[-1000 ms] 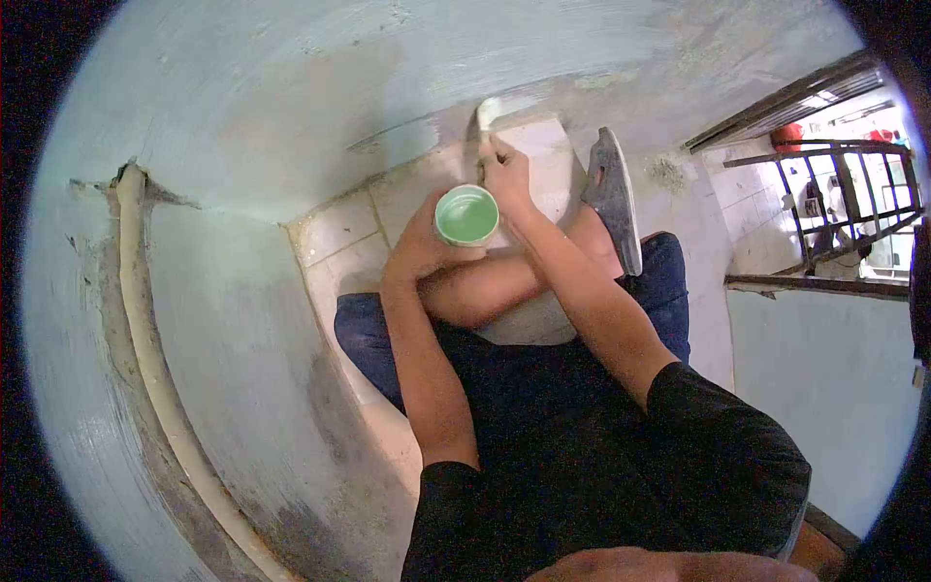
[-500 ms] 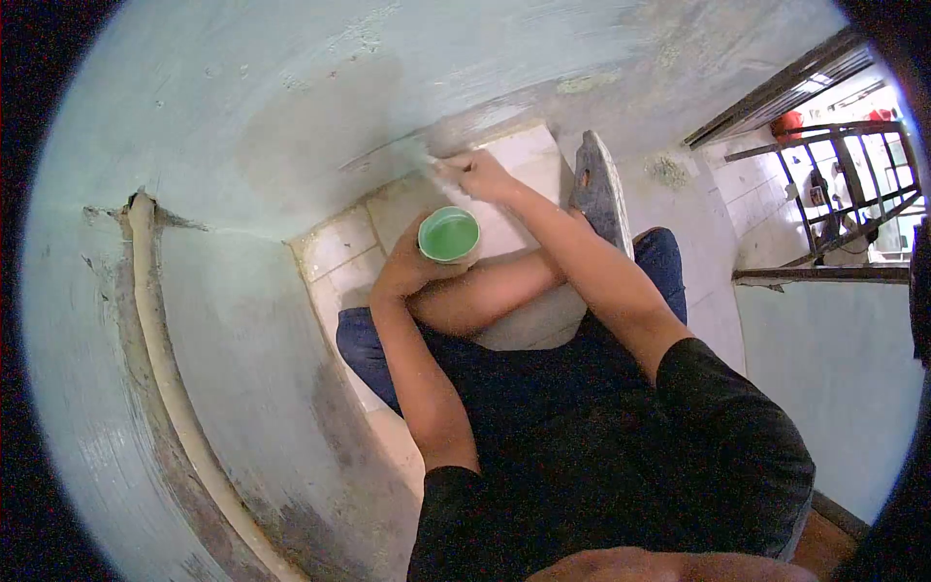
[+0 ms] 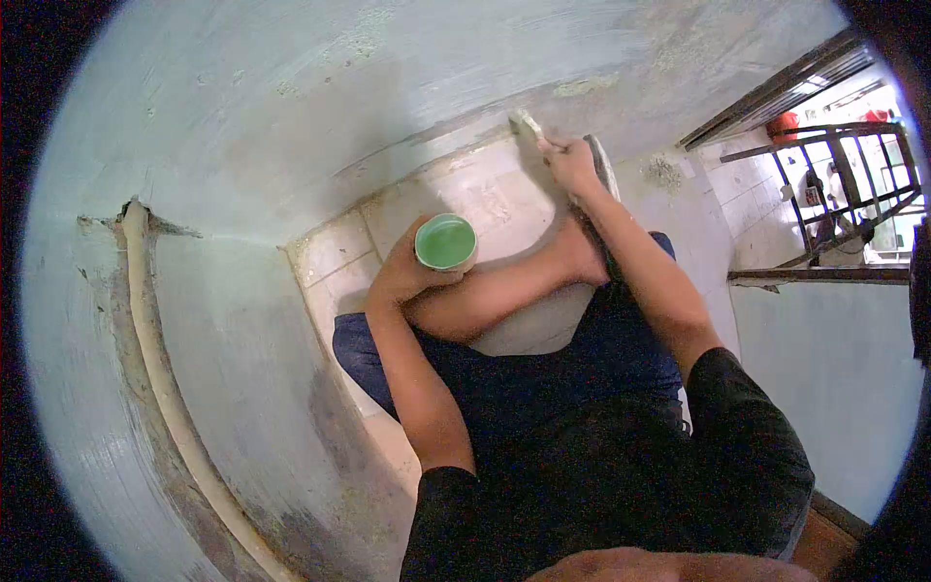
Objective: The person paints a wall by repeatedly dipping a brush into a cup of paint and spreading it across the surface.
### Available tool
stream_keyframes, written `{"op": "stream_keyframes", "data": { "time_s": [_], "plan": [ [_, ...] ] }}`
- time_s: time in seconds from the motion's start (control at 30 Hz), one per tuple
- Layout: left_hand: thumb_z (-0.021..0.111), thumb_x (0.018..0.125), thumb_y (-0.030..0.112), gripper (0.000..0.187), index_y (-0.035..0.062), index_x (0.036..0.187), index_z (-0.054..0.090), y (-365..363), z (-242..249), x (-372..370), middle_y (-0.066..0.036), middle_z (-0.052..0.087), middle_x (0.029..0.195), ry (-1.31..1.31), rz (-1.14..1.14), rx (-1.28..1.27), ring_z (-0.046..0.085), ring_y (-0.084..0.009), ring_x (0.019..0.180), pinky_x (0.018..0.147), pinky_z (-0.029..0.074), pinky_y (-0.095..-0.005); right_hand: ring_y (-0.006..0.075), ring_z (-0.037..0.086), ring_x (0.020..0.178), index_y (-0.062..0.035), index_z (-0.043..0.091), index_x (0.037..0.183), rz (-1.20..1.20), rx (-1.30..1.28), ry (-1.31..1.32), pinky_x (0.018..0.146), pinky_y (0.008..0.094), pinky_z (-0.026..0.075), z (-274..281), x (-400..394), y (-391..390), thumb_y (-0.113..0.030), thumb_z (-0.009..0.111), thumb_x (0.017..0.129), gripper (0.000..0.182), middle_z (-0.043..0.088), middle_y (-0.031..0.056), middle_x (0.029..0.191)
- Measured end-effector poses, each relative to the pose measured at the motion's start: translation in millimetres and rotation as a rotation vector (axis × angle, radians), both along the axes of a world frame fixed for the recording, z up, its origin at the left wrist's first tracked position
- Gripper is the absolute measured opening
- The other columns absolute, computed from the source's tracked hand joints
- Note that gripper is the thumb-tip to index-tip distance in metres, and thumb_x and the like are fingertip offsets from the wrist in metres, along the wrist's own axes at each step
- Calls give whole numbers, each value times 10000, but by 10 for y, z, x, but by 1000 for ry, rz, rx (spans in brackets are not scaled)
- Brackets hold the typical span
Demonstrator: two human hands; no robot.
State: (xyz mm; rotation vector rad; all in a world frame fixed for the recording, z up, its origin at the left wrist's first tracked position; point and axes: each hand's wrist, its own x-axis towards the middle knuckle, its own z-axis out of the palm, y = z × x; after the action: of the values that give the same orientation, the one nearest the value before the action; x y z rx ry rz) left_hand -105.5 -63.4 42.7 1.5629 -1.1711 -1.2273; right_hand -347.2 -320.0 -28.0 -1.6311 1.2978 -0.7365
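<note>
My left hand (image 3: pixel 402 272) is wrapped round a cup (image 3: pixel 446 242) with green liquid inside, held above my crossed leg. A brush (image 3: pixel 527 126) with pale bristles is gripped in my right hand (image 3: pixel 570 165), its tip at the foot of the pale blue-green wall (image 3: pixel 446 78). Below the brush lies the white tiled floor (image 3: pixel 475 199). A grey sandal (image 3: pixel 603 170) shows partly behind my right hand and forearm.
A pipe (image 3: pixel 160 359) runs down the left wall in a rough channel. At the right, a dark metal rack or gate (image 3: pixel 844 184) stands beyond a doorway, with red objects (image 3: pixel 784 126) behind it. My bent legs are close below my hands.
My right hand has moved to the right along the wall's base with the brush, which shows more clearly now. My left hand and the cup have barely moved.
</note>
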Motion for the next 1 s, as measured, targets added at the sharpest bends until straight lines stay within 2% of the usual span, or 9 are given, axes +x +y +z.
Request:
{"op": "stream_keyframes", "data": {
  "time_s": [0.07, 0.2, 0.27, 0.43, 0.5, 0.57, 0.73, 0.8, 1.0],
  "plan": [
    [966, 576, 116, 838, 115, 1327, 597, 6, 0, 12, -32, 673, 1264, -37, 2, -15, 599, -209, 1208, 1070, 452, -367, 91, 530, 649, 8, 779, 1106, 20, 76, 2, 603, 289, 450, 410, 98, 413, -266, 706, 990, 307, 633, -10, 728],
    [961, 591, 115, 848, 113, 1349, 582, -11, 55, 0, -37, 665, 1279, -68, -18, 16, 596, -215, 1210, 1073, 448, -364, 99, 596, 679, -68, 789, 1105, 388, -63, 135, 659, 308, 505, 195, 641, 595, -266, 696, 974, 255, 721, 63, 775],
    [961, 595, 123, 854, 113, 1358, 577, 6, 49, -25, -40, 666, 1280, -61, -9, -5, 597, -216, 1209, 1073, 449, -363, 103, 614, 700, -102, 787, 1120, 503, -116, -80, 685, 324, 527, 12, 1074, 682, -259, 703, 961, 239, 756, 86, 824],
    [956, 608, 138, 856, 115, 1372, 572, 25, 119, -53, -40, 664, 1289, -45, 31, -11, 597, -212, 1210, 1074, 448, -358, 108, 620, 708, -100, 779, 1143, 544, -99, 74, 690, 336, 533, -57, 1276, 478, -264, 704, 971, 249, 770, 91, 858],
    [953, 619, 151, 842, 114, 1370, 574, 33, 118, -78, -54, 667, 1292, -24, 56, -10, 602, -220, 1217, 1077, 451, -366, 113, 624, 708, -89, 782, 1146, 419, -124, -75, 684, 328, 531, -151, 1027, 330, -276, 706, 976, 264, 769, 63, 857],
    [955, 621, 156, 837, 112, 1366, 576, 27, -61, -36, -64, 669, 1294, -52, 50, -52, 605, -227, 1222, 1077, 454, -369, 219, 686, 730, -138, 798, 1113, 364, -114, 37, 731, 372, 553, -97, 677, 129, -336, 701, 940, 281, 762, 123, 844],
    [960, 619, 172, 839, 109, 1362, 577, -23, -54, -83, -92, 670, 1304, -137, 14, -85, 610, -244, 1237, 1073, 467, -375, 117, 607, 669, -98, 779, 1175, 179, -16, 51, 636, 336, 525, -59, -26, -306, -261, 717, 952, 283, 736, 38, 812],
    [967, 615, 186, 859, 107, 1374, 571, -50, -99, -71, -92, 667, 1312, -92, 0, -89, 609, -242, 1240, 1073, 469, -373, 73, 516, 567, -27, 771, 1154, 18, 86, -71, 492, 256, 408, -7, -256, -414, -267, 732, 969, 305, 641, 15, 721],
    [994, 602, 200, 953, 86, 1421, 519, -121, -92, -69, -96, 644, 1367, -114, -28, 8, 588, -238, 1284, 1109, 454, -385, 93, 532, 553, -8, 756, 1153, -309, 193, -251, 464, 262, 402, 65, -452, -326, -256, 722, 979, 304, 651, 35, 775]
  ]
}}
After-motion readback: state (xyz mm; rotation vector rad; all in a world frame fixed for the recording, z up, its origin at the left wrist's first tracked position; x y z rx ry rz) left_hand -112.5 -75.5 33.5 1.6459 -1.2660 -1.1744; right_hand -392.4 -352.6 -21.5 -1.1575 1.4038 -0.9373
